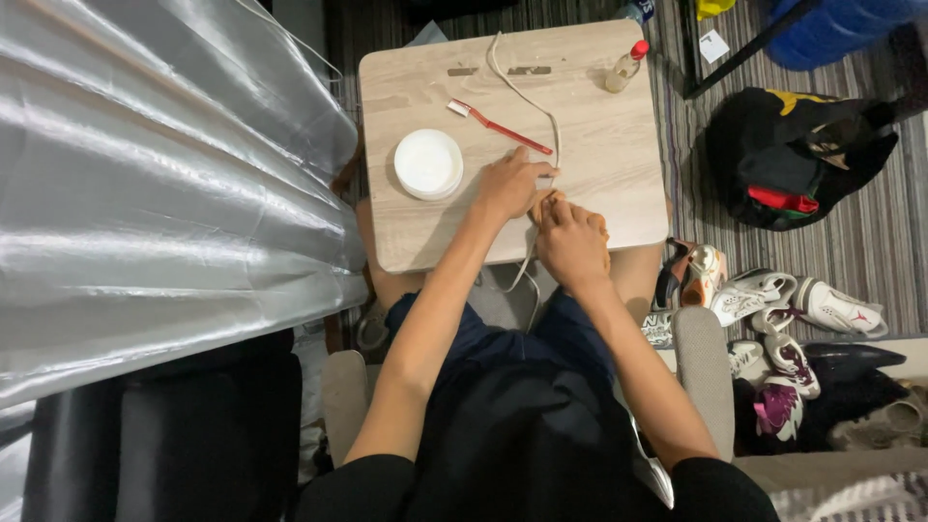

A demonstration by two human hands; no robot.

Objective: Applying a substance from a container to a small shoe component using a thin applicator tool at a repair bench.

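Observation:
A white cord or shoelace [522, 92] runs from the far edge of a small light-wood lap table [599, 145] down to my hands and off the near edge. My left hand [509, 184] presses down on it near the table's front. Beside it, my right hand [572, 242] pinches the same cord at the table's near edge. A red toothbrush [498, 127] lies just beyond my left hand. To the left of my left hand stands a round white lidded container [428, 163].
A small clear bottle with a red cap [625, 67] stands at the table's far right corner. Silver fabric [164, 164] fills the left. A black bag [788, 155] and several sneakers [773, 300] lie on the striped rug to the right.

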